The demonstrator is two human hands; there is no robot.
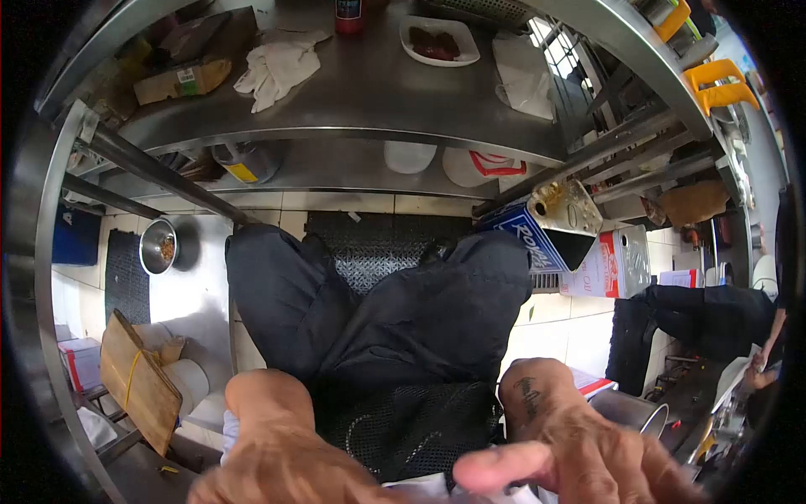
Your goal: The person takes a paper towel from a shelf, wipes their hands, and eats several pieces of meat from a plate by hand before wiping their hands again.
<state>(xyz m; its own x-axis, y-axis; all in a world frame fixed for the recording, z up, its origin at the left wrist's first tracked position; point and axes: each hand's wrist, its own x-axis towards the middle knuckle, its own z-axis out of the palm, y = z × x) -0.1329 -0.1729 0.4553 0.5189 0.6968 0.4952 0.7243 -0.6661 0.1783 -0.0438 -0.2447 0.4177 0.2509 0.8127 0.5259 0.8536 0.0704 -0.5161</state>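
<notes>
Both my hands sit at the bottom edge, close to the camera, above my dark trousers. My left hand shows its back, with the fingers cut off by the frame. My right hand has a tattoo on its back and its thumb points left. Under that thumb, between the hands, a bit of white material shows; whether either hand grips it is hidden. A black mesh piece lies just above the hands.
A steel table stands ahead with a white cloth, a plate of dark food and a cardboard box. Below are a black floor mat, a blue-and-white tin, a metal bowl and a wooden board. Another person stands at right.
</notes>
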